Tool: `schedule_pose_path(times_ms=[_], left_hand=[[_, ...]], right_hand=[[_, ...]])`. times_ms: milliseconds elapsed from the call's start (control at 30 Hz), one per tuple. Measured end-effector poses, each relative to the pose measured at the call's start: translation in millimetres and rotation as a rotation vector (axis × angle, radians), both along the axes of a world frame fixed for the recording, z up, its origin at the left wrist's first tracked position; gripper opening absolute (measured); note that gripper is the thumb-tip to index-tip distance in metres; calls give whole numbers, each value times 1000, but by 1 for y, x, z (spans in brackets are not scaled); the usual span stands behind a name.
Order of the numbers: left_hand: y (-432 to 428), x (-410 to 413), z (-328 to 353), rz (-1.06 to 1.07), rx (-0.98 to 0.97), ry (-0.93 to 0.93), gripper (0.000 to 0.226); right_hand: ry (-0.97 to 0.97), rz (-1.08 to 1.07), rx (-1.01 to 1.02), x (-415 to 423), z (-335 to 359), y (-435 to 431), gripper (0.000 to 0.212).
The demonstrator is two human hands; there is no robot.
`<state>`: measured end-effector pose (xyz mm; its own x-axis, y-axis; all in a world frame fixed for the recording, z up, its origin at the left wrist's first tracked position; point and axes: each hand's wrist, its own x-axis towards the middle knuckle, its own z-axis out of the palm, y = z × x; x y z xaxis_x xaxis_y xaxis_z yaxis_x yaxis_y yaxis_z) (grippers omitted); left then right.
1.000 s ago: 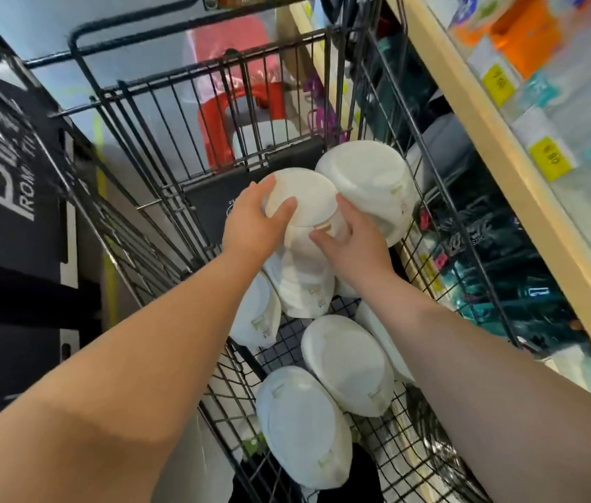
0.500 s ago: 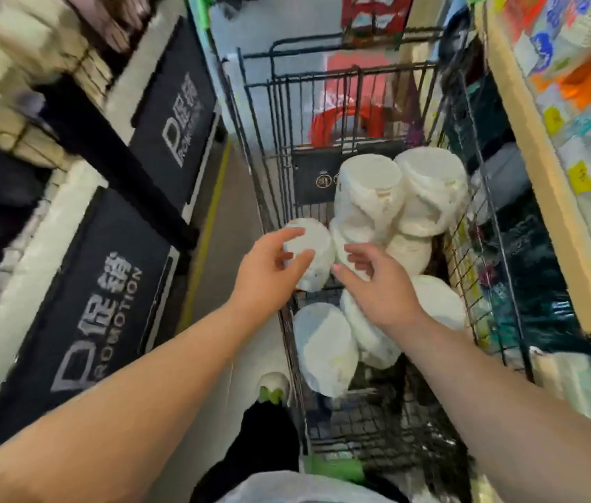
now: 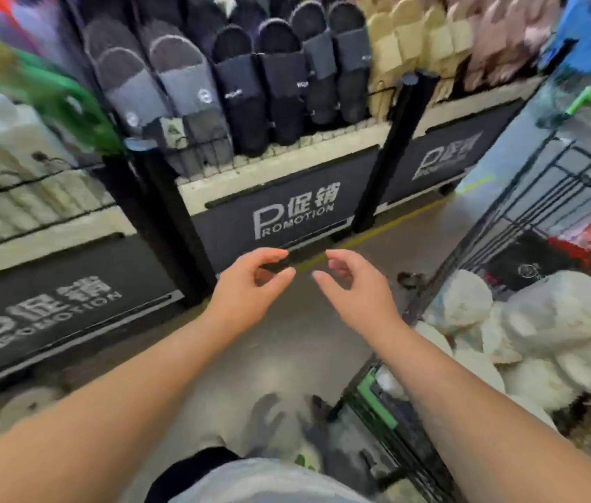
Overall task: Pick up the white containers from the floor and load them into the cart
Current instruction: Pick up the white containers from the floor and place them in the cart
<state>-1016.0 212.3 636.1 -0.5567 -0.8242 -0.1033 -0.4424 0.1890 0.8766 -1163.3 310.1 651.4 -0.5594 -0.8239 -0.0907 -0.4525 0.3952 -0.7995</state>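
Note:
Both hands hover empty over the grey floor, left of the cart. My left hand [image 3: 250, 288] has its fingers curled and apart, holding nothing. My right hand [image 3: 354, 288] mirrors it, also empty. The black wire cart [image 3: 497, 226] stands at the right, piled with several white containers [image 3: 559, 332], blurred by motion. One white container [image 3: 23, 408] lies on the floor at the lower left, partly hidden behind my left forearm.
A low display rack [image 3: 286, 212] with black "Promotion" panels and rows of slippers [image 3: 250, 78] runs across the far side of the aisle. Black posts [image 3: 392, 154] divide it. My own legs and shoe show at the bottom. A yellow floor line runs along the rack.
My hands let go of the container placed in the cart and pulled out. The view swung left, away from the cart, toward the slipper rack and floor.

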Motion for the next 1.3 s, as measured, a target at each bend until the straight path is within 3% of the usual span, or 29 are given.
schedule_pose_path(times_ms=[567, 1033, 1300], left_hand=[[14, 480, -15, 794, 35, -105, 24], [-7, 648, -58, 1290, 124, -37, 24], [-55, 741, -110, 1219, 191, -9, 28]], right_hand=[[-52, 806, 115, 420, -28, -136, 40], [-49, 1166, 231, 636, -60, -263, 43], [-48, 1027, 313, 727, -108, -301, 41]])
